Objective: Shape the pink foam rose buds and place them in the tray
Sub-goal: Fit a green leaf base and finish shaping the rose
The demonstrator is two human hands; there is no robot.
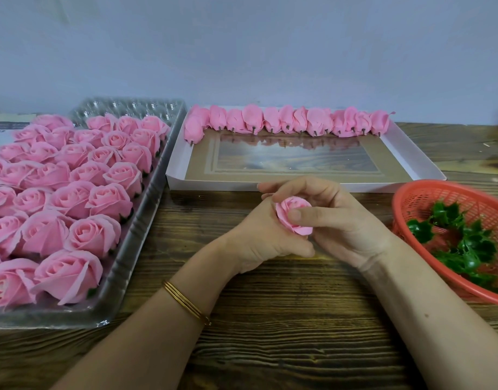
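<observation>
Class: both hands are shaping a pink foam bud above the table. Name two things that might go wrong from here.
1. The right hand and left hand both pinch the bud; its thin petals might crease or tear.
2. The clear tray seems to have free cups only at its far end, so reaching there might squash the finished roses.

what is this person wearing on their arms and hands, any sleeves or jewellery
No sleeves show: both forearms are bare right to the frame edge. The left wrist carries a few thin gold bangles stacked close together. The left hand and the right hand are ungloved, and no ring or watch is visible on either.
</observation>
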